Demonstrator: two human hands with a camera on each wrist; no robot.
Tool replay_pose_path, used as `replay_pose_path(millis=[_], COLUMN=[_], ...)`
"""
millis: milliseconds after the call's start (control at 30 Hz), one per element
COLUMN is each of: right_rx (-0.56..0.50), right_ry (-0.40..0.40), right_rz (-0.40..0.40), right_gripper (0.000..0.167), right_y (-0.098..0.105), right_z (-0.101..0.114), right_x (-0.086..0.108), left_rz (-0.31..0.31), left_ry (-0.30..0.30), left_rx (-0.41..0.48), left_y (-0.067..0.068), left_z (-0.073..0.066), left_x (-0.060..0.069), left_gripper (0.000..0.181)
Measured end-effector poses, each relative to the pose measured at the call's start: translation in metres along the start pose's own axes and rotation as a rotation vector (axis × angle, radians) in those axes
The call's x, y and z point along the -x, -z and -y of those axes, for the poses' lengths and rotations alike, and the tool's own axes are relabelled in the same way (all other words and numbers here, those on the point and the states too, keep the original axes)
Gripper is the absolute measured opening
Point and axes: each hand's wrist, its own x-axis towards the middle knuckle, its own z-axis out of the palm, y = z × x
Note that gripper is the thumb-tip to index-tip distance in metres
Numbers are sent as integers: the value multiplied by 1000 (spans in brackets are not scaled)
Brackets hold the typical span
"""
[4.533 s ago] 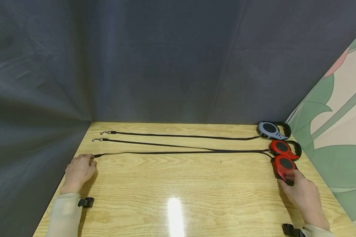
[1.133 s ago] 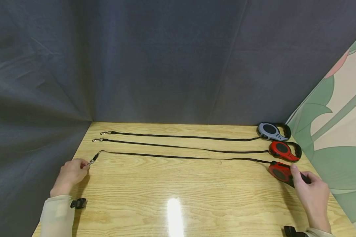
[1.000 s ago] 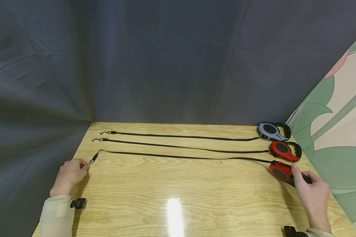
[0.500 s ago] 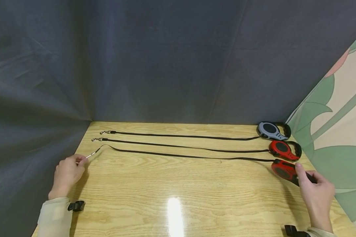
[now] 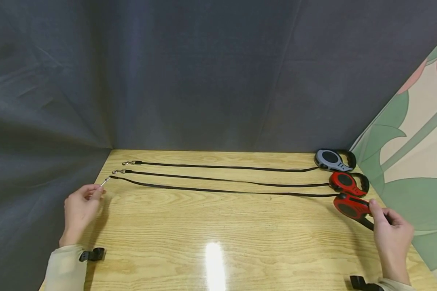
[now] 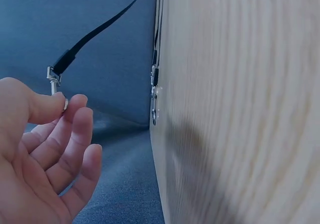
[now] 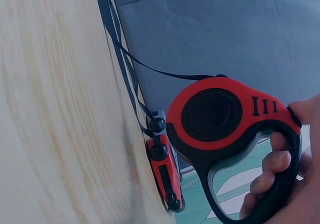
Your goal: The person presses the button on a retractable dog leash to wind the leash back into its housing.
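Observation:
My right hand point(image 5: 392, 234) grips the black handle of a red and black retractable dog leash point(image 7: 212, 115), which is raised off the table in the right wrist view. Its black strap point(image 5: 204, 189) runs leftward to a metal snap hook point(image 6: 54, 86). Thumb and fingertips of my left hand point(image 5: 81, 210) pinch that hook above the table; its other fingers are loosely curled. Just behind the held leash lies a second red leash point(image 5: 346, 182), its hook point(image 5: 119, 171) at the left. Farther back lies a grey-blue leash point(image 5: 329, 159), with its hook point(image 5: 128, 163) also left.
The wooden table point(image 5: 218, 226) lies under both hands, with a bright light reflection near its front. A dark grey cloth point(image 5: 204, 81) rises along the back and left. Flower-patterned fabric point(image 5: 415, 161) borders the right side.
Both hands have shifted outward, lifting the near leash's hook and case. Its strap, earlier lying across the second red leash's strap, is now separate and straighter. The two rear leashes stay put.

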Motion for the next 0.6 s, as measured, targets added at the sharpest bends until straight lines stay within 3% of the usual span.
replay_pose_path(millis=[300, 600], right_rx=[-62, 35], right_ry=[-85, -125], right_rz=[35, 52], right_gripper=[50, 44], right_y=[5, 4], right_z=[4, 9], right_x=[3, 2], left_rz=[-3, -14], left_ry=[90, 126], left_rx=[142, 188], left_y=[2, 6], left_z=[0, 8], left_x=[2, 8], left_gripper=[29, 30])
